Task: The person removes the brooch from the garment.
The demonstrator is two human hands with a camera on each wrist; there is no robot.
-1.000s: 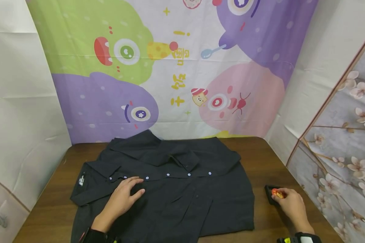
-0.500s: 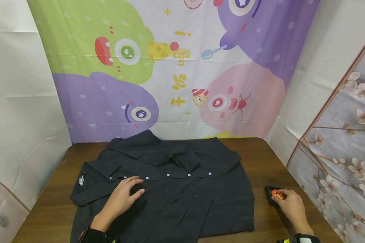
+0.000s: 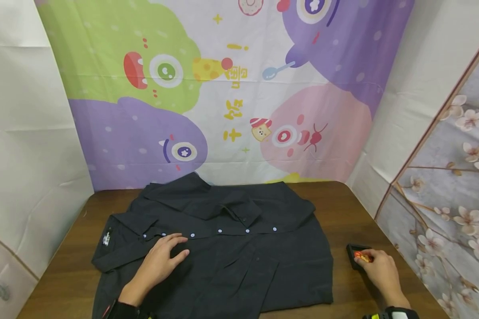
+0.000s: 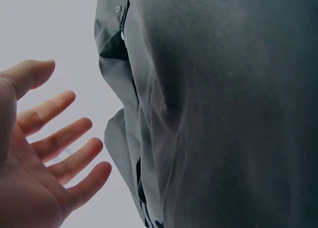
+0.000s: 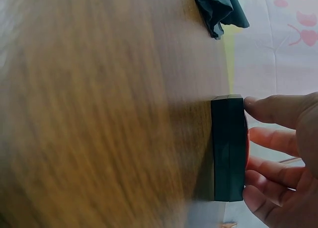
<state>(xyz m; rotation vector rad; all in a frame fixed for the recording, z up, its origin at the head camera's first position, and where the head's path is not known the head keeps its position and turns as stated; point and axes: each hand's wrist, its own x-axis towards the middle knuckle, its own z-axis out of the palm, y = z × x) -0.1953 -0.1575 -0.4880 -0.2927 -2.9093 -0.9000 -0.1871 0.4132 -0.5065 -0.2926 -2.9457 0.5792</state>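
A black shirt (image 3: 231, 248) with white buttons (image 3: 220, 231) lies spread on the table. My left hand (image 3: 155, 266) is over its left part, fingers spread and thumb apart, holding nothing; in the left wrist view the palm shows beside the dark cloth (image 4: 149, 89). At the right, my right hand (image 3: 384, 271) pinches a small red-and-yellow piece (image 3: 361, 256) at a small black box (image 3: 351, 258). In the right wrist view the fingertips stand along the top of the box (image 5: 228, 148), and a red rim (image 5: 248, 143) shows between them.
A brown wooden table (image 3: 343, 208) carries everything. Behind it hangs a cloth (image 3: 231, 164) printed with cartoon monsters. White panels (image 3: 28, 110) stand at the left, and a flowered panel (image 3: 455, 199) rises along the right side. A white label (image 3: 106, 238) shows on the shirt.
The red-and-yellow piece looks flatter in the box than before, and my right fingers have shifted slightly with it. My left hand and the shirt stay put; the head view tips slightly.
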